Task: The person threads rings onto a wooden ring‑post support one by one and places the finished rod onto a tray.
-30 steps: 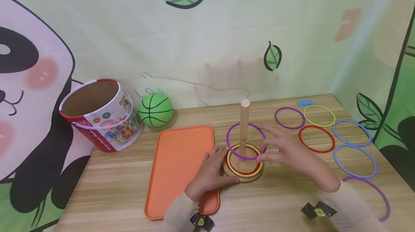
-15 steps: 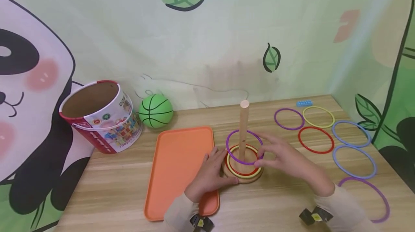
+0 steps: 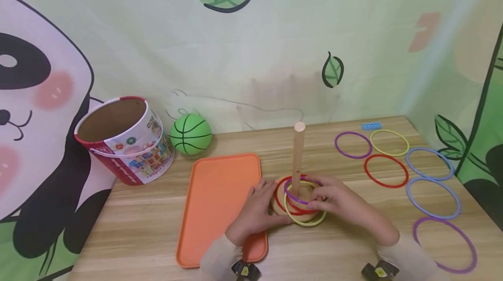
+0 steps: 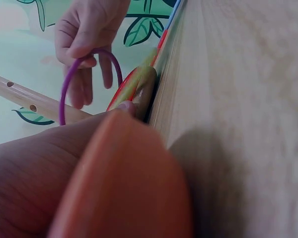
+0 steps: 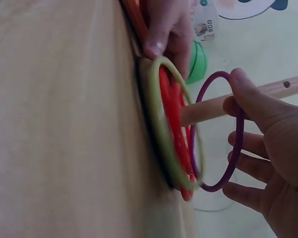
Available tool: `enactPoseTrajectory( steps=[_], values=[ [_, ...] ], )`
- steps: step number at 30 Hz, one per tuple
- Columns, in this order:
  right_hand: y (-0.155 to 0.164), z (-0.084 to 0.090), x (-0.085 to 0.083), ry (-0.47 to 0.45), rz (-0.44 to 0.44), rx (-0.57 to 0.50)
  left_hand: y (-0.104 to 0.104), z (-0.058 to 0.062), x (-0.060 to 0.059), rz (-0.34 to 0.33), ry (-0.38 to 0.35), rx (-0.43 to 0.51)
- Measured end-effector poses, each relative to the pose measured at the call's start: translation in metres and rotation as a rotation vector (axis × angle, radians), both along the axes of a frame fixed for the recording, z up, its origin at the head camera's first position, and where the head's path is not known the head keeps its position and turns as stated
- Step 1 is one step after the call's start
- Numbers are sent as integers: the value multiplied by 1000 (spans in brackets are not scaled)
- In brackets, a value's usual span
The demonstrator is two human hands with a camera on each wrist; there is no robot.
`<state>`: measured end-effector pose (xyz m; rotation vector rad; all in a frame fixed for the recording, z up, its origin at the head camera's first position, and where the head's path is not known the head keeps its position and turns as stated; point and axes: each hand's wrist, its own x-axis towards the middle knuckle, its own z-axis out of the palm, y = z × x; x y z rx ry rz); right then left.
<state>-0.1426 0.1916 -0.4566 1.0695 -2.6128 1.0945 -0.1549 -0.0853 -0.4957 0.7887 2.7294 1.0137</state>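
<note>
Both hands work together: my left hand presses open fingers against the wooden base to steady it, while my right hand pinches the purple ring around the peg.

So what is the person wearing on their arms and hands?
Both hands are bare: the left hand and the right hand. Each arm has a long cream sleeve. At each wrist sits a small black device with a yellow spot.

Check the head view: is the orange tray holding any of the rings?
No. The orange tray has no rings on it; the loose ones lie on the table to the right, and the rest sit around the wooden peg.
</note>
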Motion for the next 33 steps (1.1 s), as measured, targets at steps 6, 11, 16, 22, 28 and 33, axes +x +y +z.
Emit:
enactPoseTrajectory(
  steps=[6,11,16,22,28,33],
  values=[
    [-3,-7,1,-33,18,79,0,1,0,-1,0,-6],
    [-4,-10,3,8,7,111,0,0,0,-5,13,-4],
    [3,-9,8,-57,-53,92,1,1,0,1,6,-11],
    [21,-10,16,11,-127,26,1,2,0,-5,2,-9],
    [51,-12,24,136,-187,-44,1,2,0,-10,0,4],
    [75,-8,31,162,-252,-87,0,1,0,-9,2,11]
  ],
)
